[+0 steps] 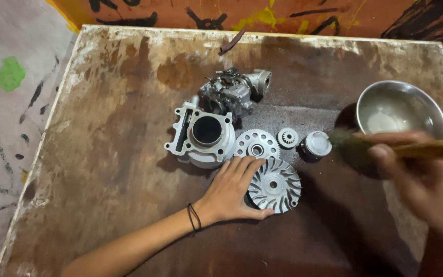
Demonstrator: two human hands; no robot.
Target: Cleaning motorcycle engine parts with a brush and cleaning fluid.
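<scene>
Head view: left hand (232, 192) lay flat, fingers open, against the finned silver metal disc (275, 184) on the stained brown worktop (108, 154); blurred right hand (426, 179) gripped a wooden-handled brush (385, 150) near the round steel bowl (401, 110).

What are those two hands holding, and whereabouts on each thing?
The right hand grips a brush by its wooden handle, near the bristles. The left hand holds nothing; it rests flat against the finned metal disc.

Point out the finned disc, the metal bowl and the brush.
Finned disc (278, 185), head view, on its fins right of the hub.
Metal bowl (426, 105), head view, on its right inner wall.
Brush (349, 149), head view, on the bristles.
</scene>
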